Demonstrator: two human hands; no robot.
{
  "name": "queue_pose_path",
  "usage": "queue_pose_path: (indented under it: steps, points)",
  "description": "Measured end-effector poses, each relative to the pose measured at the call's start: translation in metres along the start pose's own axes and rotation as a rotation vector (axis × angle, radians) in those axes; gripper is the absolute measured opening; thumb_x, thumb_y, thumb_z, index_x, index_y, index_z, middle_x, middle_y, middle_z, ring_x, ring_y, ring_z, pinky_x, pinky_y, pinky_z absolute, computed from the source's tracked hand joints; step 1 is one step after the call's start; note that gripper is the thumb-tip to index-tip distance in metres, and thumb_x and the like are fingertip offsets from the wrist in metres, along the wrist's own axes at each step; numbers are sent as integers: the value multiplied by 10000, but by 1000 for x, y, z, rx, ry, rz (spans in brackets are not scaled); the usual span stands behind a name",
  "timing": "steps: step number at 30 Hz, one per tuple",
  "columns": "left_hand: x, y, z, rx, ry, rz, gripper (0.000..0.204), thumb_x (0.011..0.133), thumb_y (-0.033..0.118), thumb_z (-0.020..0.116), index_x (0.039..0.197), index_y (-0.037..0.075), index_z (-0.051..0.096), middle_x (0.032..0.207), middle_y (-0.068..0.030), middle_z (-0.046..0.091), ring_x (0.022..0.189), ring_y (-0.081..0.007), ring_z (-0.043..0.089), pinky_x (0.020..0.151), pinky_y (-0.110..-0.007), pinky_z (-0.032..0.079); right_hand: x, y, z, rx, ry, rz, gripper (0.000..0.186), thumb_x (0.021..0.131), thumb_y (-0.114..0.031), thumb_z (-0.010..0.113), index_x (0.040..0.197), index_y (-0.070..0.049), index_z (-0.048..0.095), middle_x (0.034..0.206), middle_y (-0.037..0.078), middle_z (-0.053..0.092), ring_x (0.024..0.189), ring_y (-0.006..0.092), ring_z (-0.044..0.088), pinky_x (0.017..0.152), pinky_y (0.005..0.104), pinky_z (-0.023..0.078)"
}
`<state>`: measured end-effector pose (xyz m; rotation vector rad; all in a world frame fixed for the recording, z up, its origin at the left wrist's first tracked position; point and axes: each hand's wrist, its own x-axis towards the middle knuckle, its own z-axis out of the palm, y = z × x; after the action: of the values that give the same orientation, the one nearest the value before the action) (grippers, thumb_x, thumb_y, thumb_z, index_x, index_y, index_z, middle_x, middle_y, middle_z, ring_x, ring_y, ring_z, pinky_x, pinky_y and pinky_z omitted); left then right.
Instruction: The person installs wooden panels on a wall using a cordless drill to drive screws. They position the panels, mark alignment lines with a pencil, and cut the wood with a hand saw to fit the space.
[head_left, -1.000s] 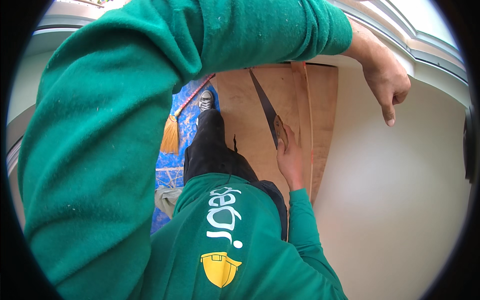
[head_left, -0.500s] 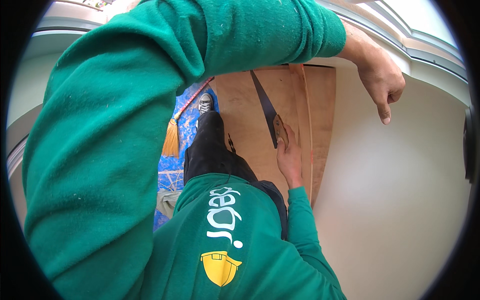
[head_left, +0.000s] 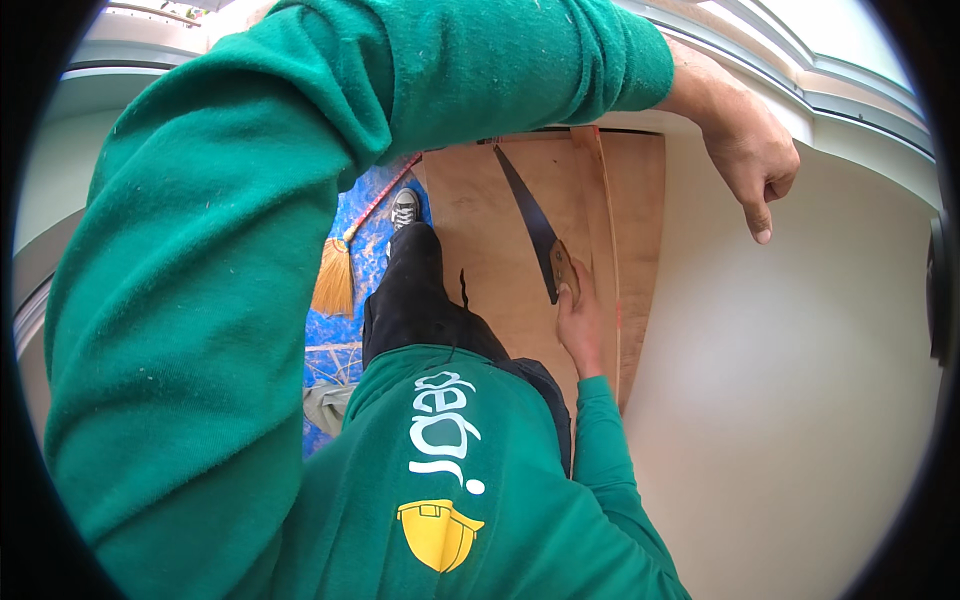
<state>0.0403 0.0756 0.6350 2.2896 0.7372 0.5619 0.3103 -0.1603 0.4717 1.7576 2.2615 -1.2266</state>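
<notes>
My right hand (head_left: 580, 325) is closed around the wooden handle of a handsaw (head_left: 527, 212). The dark blade points away from me over a brown plywood sheet (head_left: 475, 215); whether its teeth touch the wood I cannot tell. A long narrow wood strip (head_left: 598, 210) runs along the sheet, just right of the saw handle. My left arm, in a green sleeve, reaches across the top of the view. At its end my left hand (head_left: 748, 150) hangs in front of the pale wall, fingers curled under and thumb pointing down, with nothing seen in it.
A broom (head_left: 335, 275) with straw bristles and a red handle lies on blue sheeting (head_left: 375, 205) at the left. My sneaker (head_left: 405, 208) stands beside the plywood's left edge. A smooth pale wall (head_left: 770, 400) rises on the right, below a window frame (head_left: 850, 95).
The saw has slid back slightly toward me over the plywood, still in my right hand. The whole view has shifted a little, and my left hand keeps its curled shape.
</notes>
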Motion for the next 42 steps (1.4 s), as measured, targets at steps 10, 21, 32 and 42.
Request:
queue_pose_path:
  steps: [10, 21, 32, 42]
  points:
    - [2, -2, 4, 64, 34, 17, 635, 1010, 641, 710, 1002, 13, 809, 866, -151, 759, 878, -307, 756, 774, -473, 614, 17, -8, 1, -55, 80, -136, 548, 1085, -123, 584, 1627, -115, 507, 1183, 303, 752, 1016, 491, 749, 859, 540, 579]
    - [2, -1, 0, 10, -17, 22, 672, 996, 678, 706, 982, 16, 819, 920, -157, 772, 928, -298, 752, 823, -495, 602, -1, -4, 16, 36, 23, -31, 559, 1078, -95, 592, 1629, -96, 498, 1367, 301, 715, 1214, 491, 715, 993, 499, 575]
    - [-2, -1, 2, 25, 5, 5, 650, 999, 662, 717, 977, 19, 810, 797, -126, 723, 821, -285, 731, 738, -484, 589, 12, 3, 24, 30, 14, -38, 552, 1080, -100, 587, 1623, -113, 492, 1310, 326, 720, 1179, 512, 713, 951, 518, 582]
    - [0, 0, 0, 22, -12, -12, 642, 991, 662, 717, 937, 27, 802, 900, -146, 757, 896, -301, 737, 810, -490, 592, 11, 5, 17, -71, -60, -21, 578, 1055, -86, 601, 1622, -124, 496, 1203, 313, 748, 1118, 511, 718, 914, 574, 573]
